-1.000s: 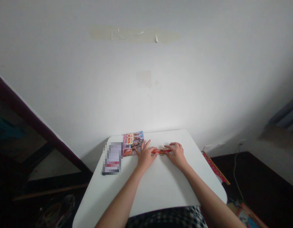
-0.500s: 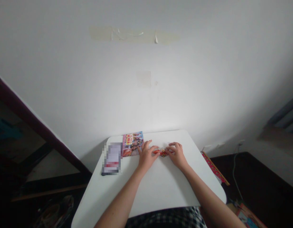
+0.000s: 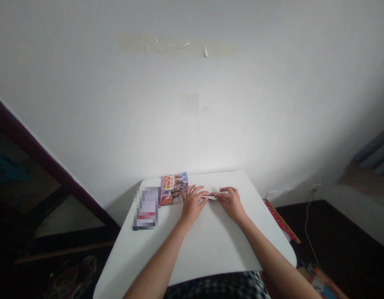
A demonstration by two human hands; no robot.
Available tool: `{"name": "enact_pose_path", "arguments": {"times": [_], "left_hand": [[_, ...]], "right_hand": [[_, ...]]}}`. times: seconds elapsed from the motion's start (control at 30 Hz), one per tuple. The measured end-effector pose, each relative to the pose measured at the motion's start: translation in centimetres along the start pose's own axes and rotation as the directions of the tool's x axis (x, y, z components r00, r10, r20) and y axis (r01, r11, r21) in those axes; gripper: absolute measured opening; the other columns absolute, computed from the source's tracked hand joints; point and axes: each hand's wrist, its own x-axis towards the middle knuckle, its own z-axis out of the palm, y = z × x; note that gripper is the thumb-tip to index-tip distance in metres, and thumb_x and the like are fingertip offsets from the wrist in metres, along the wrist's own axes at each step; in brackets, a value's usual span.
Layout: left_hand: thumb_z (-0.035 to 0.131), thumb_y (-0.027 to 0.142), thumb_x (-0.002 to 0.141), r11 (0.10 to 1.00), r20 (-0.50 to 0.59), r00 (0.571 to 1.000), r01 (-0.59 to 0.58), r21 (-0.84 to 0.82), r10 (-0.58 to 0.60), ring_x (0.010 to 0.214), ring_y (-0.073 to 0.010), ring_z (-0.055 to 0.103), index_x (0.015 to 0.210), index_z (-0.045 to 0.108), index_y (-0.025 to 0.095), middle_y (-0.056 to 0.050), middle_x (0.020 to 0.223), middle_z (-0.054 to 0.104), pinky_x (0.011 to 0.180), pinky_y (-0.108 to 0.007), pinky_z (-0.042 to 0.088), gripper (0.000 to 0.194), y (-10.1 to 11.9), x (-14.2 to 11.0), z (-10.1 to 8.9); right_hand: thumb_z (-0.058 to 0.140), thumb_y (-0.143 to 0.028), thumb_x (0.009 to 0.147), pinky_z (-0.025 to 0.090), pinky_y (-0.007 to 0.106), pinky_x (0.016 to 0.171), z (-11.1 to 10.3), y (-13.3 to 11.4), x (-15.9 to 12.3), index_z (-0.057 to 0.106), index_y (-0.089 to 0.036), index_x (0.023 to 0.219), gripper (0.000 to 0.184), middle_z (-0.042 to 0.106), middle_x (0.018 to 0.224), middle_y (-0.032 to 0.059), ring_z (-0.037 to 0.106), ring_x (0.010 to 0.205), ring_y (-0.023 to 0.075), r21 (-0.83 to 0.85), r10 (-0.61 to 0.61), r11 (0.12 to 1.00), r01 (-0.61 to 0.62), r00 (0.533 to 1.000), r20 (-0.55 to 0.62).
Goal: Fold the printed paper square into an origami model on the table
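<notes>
A small folded piece of paper (image 3: 211, 197) spans the gap between my two hands, low over the white table (image 3: 210, 245). Its pale side faces me, with a thin darker strip along the top. My left hand (image 3: 192, 205) pinches its left end between thumb and fingers, the other fingers spread. At the right end, the thumb and fingers of my right hand (image 3: 231, 204) close on it. Fingertips cover both ends of the paper. A colourful printed leaflet (image 3: 169, 195) lies just left of my left hand, whose fingers overlap its right edge.
Left of the leaflet lies a flat phone-shaped thing (image 3: 147, 207), its face blurred into blocks. Behind the table rises a white wall (image 3: 192, 137) with old tape marks. A dark-red frame (image 3: 51, 162) leans at the left. Red patterned material (image 3: 277, 218) sits beyond the table's right edge.
The paper between my hands has turned from its red and orange printed side to a pale side and looks narrower. Both hands stay in nearly the same place.
</notes>
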Motion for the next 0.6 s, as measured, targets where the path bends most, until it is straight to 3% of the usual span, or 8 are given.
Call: {"name": "enact_pose_path", "arguments": {"times": [0.27,0.6], "left_hand": [[0.072,0.029,0.082,1.000,0.135,0.991,0.008,-0.029,-0.004,0.130,-0.0284,0.049,0.102,0.076,0.038,0.001,0.117,0.074,0.118,-0.064,0.005,0.022,-0.05,-0.09,0.04],[0.071,0.026,0.083,0.998,0.120,0.993,-0.005,-0.068,0.013,0.126,-0.0273,0.051,0.097,0.076,0.037,0.001,0.111,0.076,0.117,-0.065,0.005,0.019,-0.21,-0.03,0.45]], "right_hand": [[0.073,-0.028,0.082,0.041,0.045,0.103,0.41,0.56,0.00,0.076,-0.038,0.105,0.026,0.069,0.119,0.0016,0.050,0.119,0.0282,-0.074,-0.018,0.997,0.023,0.997,0.072],[0.077,-0.034,0.079,0.034,0.048,0.106,-0.32,-0.36,-0.10,0.076,-0.042,0.102,0.025,0.070,0.113,0.0002,0.049,0.120,0.0291,-0.090,-0.017,0.996,0.026,0.995,0.103]]}}
